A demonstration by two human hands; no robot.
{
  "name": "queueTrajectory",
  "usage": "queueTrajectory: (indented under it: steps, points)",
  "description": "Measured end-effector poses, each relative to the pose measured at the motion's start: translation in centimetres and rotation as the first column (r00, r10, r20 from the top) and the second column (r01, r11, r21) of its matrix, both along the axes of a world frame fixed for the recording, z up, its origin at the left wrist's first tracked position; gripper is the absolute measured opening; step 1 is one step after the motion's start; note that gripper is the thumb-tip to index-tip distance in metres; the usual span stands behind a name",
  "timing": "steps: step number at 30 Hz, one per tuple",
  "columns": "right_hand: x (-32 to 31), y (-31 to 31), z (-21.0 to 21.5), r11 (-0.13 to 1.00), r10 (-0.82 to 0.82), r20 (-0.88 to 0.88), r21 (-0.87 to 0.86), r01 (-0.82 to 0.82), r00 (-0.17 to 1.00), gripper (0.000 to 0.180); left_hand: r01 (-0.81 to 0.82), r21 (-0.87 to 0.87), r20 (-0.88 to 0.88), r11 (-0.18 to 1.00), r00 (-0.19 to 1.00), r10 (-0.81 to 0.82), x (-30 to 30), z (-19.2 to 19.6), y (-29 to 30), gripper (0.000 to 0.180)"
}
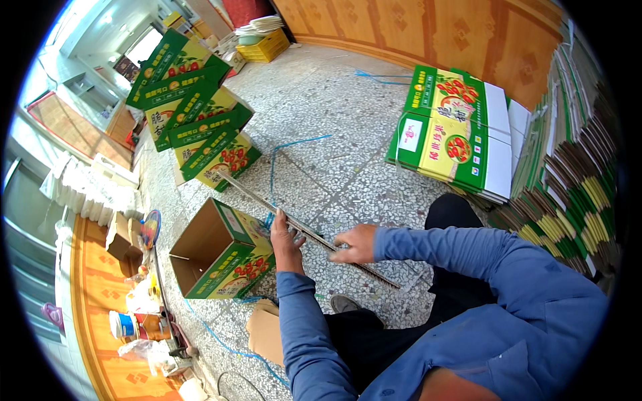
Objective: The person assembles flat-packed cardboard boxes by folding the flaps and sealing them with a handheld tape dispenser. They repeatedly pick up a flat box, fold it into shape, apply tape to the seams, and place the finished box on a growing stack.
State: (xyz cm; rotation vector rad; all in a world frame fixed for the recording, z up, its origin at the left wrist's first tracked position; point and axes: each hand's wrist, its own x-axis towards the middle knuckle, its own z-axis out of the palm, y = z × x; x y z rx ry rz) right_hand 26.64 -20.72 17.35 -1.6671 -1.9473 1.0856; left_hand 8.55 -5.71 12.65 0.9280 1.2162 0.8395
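- The left hand [286, 239] grips the flat carton [304, 230] near its middle, fingers wrapped over the edge; the carton is seen edge-on, a long thin strip slanting from far left to near right.
- The right hand [354, 244] rests on the same edge further right, fingers curled down on it — a loose hold, not a pinch.
- By my reading the step in hand is opening the flattened carton: it is picked up but not yet squared.
- An open box [224, 254] lies on its side just left of the left hand, mouth facing left; a stack of made-up boxes [197, 113] stands far left.
- A bundle of flat cartons [455, 134] lies on the floor [334, 113] at far right, with more flats stacked on edge [575, 194] beyond.
- The next move likely calls for pushing opposite edges together so the sleeve pops open — both hands must shift to the corners.
- A blue strap [287, 150] trails loose on the floor; it could snag a foot.
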Motion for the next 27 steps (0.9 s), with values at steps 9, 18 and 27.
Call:
queueTrajectory:
  steps: [9,18,27]
  points:
    - [-0.9,8.6,-7.4,0.987,-0.151,-0.348,0.004,0.163,0.925,0.076,-0.039,-0.115,0.18,0.993,0.982,0.059,-3.2,0.1,-0.3,0.053]
    - [-1.5,9.2,-2.5,0.982,-0.187,0.152,0.019,0.186,0.97,0.033,0.257,0.22,-0.702,0.941,0.712,-0.031,-4.7,1.0,6.3,0.024]
    - [16.9,8.4,-3.8,0.623,-0.781,0.16,0.13,0.772,0.604,0.024,0.789,0.15,-0.893,0.596,0.367,-0.261,-7.5,8.2,-10.7,0.037]
